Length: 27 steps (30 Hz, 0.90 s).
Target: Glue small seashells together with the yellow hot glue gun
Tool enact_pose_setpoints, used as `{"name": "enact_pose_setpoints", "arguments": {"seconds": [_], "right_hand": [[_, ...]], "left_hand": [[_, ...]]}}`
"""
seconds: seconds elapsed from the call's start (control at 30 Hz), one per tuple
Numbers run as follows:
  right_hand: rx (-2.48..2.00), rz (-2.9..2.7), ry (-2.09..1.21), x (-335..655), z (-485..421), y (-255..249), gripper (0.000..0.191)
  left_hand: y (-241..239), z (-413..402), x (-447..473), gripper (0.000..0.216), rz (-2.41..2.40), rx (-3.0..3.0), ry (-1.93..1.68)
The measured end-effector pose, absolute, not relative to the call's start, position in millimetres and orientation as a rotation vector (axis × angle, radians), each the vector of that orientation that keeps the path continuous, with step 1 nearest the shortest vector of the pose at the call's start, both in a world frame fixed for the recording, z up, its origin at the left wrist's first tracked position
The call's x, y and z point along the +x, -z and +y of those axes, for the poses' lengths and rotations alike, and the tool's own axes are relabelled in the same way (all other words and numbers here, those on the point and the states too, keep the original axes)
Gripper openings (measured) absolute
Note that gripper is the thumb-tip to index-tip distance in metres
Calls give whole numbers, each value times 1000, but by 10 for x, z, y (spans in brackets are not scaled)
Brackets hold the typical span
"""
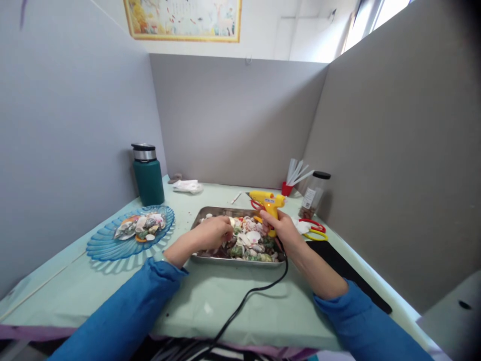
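A shallow metal tray (240, 261) full of seashells (252, 236) lies in front of me. My left hand (216, 232) reaches down into its left part, fingers curled together among the shells. What those fingers hold, if anything, is hidden. Wrapped round the handle of a yellow hot glue gun (267, 198), my right hand (278, 228) is closed above the tray's right side. The gun's nozzle points left, a small orange light shows on its body, and a black cord (259, 289) runs from the handle over the table's front edge.
At left are a blue scalloped plate (98, 246) bearing shells and a green bottle (149, 181). Clear glue sticks (295, 172) stand in a red cup (286, 189) beside a black-lidded jar (314, 194). Scissors (317, 230) and a black mat (347, 273) lie right; grey partitions enclose the table.
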State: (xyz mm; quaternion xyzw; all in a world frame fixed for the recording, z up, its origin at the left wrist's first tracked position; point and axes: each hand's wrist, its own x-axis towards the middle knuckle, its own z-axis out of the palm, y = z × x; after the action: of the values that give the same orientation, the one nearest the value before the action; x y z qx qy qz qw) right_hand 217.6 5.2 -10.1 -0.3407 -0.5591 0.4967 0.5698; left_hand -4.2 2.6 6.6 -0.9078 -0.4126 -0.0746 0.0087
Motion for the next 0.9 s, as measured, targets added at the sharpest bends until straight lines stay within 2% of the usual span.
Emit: {"name": "enact_pose_setpoints", "arguments": {"seconds": [0.27,0.6,0.73,0.9], "right_hand": [[-820,-1306,-1143,2169,32,95,32],[-905,-1350,-1100,2171,-3,68,31],[-921,-1357,-1087,2165,-8,62,32],[-933,-1359,-1088,2163,-16,55,32]], "left_hand": [[-169,137,-342,25,-1607,-2561,335],[-112,206,-398,27,-1565,-2564,354],[-95,235,-417,22,-1609,-2538,227],[-61,247,-370,30,-1473,-2521,185]]}}
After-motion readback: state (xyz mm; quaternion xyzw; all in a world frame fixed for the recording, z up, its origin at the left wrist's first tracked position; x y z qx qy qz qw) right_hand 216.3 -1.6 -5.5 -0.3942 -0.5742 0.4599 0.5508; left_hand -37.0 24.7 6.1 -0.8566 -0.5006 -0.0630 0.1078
